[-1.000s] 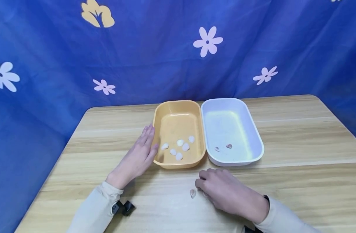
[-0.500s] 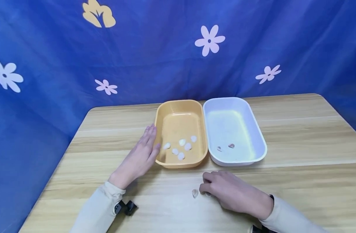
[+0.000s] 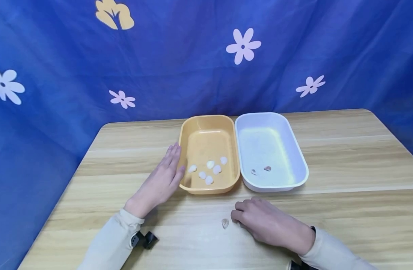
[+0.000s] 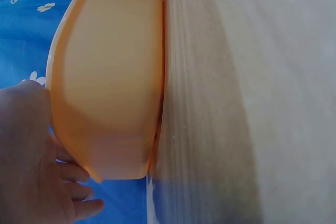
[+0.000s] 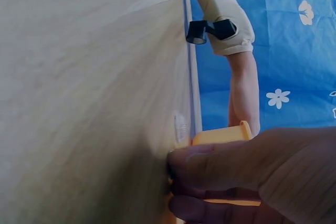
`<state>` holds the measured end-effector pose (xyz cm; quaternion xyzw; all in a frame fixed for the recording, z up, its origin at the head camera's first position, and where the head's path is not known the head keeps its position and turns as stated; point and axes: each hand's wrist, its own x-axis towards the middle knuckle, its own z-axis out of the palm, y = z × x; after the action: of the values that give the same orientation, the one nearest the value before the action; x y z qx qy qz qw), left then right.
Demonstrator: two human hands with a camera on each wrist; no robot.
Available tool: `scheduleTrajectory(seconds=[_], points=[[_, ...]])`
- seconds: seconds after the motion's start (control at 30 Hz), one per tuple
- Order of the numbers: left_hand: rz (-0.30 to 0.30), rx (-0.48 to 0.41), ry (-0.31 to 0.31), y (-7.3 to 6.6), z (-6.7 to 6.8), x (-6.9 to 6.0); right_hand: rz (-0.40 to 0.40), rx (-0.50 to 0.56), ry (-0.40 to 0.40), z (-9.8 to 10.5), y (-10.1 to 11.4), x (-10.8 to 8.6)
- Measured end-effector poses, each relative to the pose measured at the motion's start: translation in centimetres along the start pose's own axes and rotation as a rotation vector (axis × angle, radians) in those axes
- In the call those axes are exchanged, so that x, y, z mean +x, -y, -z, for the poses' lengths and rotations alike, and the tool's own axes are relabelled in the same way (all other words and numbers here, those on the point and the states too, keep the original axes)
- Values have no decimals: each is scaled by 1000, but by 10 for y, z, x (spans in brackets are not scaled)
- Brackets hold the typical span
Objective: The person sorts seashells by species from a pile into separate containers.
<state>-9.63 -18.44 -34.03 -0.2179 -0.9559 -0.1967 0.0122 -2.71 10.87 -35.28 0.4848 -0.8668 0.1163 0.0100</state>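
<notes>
My left hand rests with fairly straight fingers along the left rim of an orange tray, its thumb at the rim. Several white shells lie in that tray's near half. On the table in front, my right hand has its fingers curled down. In the right wrist view its thumb and fingertips pinch a small seashell, mostly hidden, with only a dark edge visible. Just left of this hand lies a brownish seashell.
A white tray stands against the orange one's right side, holding two small brownish shells. The wooden table ends at a blue flowered curtain. Dark wrist cameras sit on the sleeves.
The shell that showed beneath my right fingers is now hidden at the fingertips. The right hand has shifted only slightly; the left hand stays at the orange tray.
</notes>
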Motion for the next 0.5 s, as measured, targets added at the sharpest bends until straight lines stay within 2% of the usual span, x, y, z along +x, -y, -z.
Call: scheduleTrajectory(seconds=[0.1, 0.27, 0.5], points=[[1, 1, 0, 0, 2, 2, -29, -23, -13, 0, -1, 1], [-2, 9, 1, -1, 2, 2, -95, 6, 33, 3, -2, -2], [-2, 5, -4, 0, 2, 2, -77, 69, 6, 6, -4, -7]])
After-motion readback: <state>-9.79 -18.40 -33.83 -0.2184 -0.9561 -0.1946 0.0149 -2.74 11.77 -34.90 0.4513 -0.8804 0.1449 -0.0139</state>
